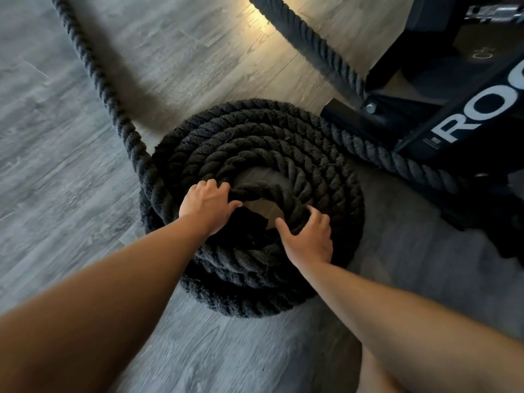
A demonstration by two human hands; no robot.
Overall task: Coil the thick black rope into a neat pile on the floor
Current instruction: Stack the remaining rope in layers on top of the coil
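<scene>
rope (255,143) | thick blk twisted | coiled flat stack on floor | tail trails upper-left

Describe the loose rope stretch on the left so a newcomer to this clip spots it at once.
Start at the round pile of thick black rope on the grey wood-plank floor. From the pile's left edge, one loose stretch runs up to the top-left corner. Unlike the stretches beside the black steel rack, it lies away from any equipment.
</scene>
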